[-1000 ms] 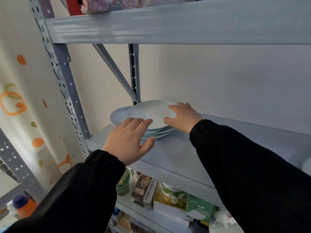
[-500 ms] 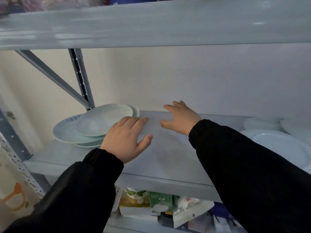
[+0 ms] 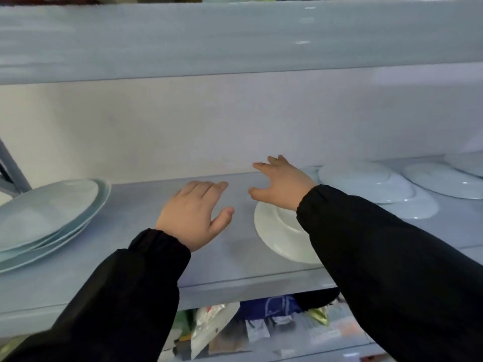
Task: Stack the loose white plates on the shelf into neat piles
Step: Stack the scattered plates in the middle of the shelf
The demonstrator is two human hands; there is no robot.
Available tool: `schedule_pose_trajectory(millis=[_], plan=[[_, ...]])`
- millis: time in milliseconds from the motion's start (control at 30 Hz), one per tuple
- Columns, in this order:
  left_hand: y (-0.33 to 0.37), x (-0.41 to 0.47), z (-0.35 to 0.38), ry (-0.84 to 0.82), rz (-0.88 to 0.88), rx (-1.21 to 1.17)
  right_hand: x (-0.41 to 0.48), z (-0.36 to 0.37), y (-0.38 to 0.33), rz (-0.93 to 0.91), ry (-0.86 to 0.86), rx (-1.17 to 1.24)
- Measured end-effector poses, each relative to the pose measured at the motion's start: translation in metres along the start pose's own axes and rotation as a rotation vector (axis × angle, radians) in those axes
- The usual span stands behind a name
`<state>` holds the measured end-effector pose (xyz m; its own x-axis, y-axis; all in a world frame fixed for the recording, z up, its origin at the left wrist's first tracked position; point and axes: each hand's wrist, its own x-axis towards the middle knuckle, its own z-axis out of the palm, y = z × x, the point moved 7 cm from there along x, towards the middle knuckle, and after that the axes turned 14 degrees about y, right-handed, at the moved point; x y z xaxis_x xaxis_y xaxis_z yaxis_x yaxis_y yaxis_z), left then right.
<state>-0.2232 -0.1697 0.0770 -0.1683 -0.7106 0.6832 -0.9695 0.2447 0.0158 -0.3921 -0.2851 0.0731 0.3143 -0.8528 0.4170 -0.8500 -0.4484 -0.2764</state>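
Observation:
A pile of white plates [image 3: 47, 220] sits at the left end of the grey shelf [image 3: 130, 267]. A loose white plate [image 3: 279, 233] lies upside down near the shelf's front edge, partly under my right arm. More loose plates [image 3: 366, 181] overlap one another at the right, with another plate [image 3: 441, 178] beyond them. My left hand [image 3: 193, 212] hovers over the bare shelf, fingers straight and holding nothing. My right hand [image 3: 282, 184] is spread above the upturned plate's far edge, fingers loosely bent and empty.
The shelf above [image 3: 235, 40] hangs low over the plates. A pale wall [image 3: 209, 126] closes the back. A diagonal grey brace [image 3: 10, 168] stands at the far left. Packets and boxes [image 3: 235, 327] fill the shelf below.
The view has swung right, away from the left pile, bringing the loose plates into sight. Both hands have moved right with it; the right hand now hovers over the upturned plate.

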Motion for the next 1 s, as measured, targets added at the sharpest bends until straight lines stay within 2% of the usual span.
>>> schedule_pose_trajectory(millis=[433,567,633,700,933,1000], plan=[[0.098,0.031,0.050,-0.057,0.078,-0.076,-0.040,-0.037,0.112,0.031,0.035,0.027],[0.120,0.023,0.065,-0.114,0.055,-0.187,-0.048,-0.036,0.125,0.003,0.017,0.068],[0.134,0.013,0.075,-0.193,0.073,-0.239,-0.051,-0.032,0.129,-0.016,0.009,0.080],[0.147,0.000,0.083,-0.254,0.119,-0.228,-0.051,-0.029,0.130,-0.036,0.000,0.086],[0.166,-0.028,0.086,-0.279,0.188,-0.020,-0.050,-0.028,0.130,-0.103,-0.012,0.120],[0.167,-0.032,0.081,-0.240,0.179,-0.014,-0.052,-0.027,0.128,-0.118,-0.012,0.135]])
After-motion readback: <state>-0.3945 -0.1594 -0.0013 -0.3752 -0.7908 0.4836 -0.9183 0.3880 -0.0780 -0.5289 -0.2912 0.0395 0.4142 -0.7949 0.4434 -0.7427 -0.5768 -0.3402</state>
